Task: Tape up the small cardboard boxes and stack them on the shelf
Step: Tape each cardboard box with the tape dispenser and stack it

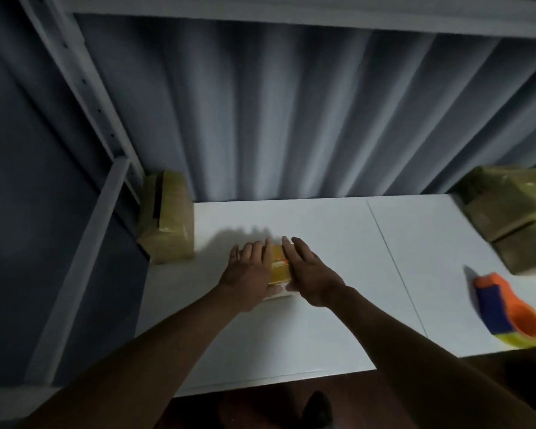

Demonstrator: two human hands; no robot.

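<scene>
At the far left, a grey metal shelf upright [84,88] with a row of holes is slanting down toward a white shelf board [322,305], and a blue-grey pleated curtain [291,119] is hanging behind the board. A taped cardboard box [166,216] is sitting at the board's back left corner, just beside the upright, with yellowish tape running over its top and a dark gap showing along one flap. Near the middle of the board, two bare arms are reaching forward from the bottom edge. The left hand [249,272] is lying flat, fingers straight and slightly spread, pressing on the left side of a small cardboard box [279,267] wrapped in glossy yellow tape. The right hand [308,270] is lying flat as well, fingers straight and close together, pressing on the box's right side, so only a narrow strip of the box is showing between the two hands. A small orange patch is showing on the tape; whether it is a label cannot be told, and no writing is readable anywhere. Farther right, well apart from the hands, an orange and blue tape dispenser [505,311] is lying on its side near the board's front edge. At the back right corner, a stack of taped boxes [514,218] is resting, blurred.
</scene>
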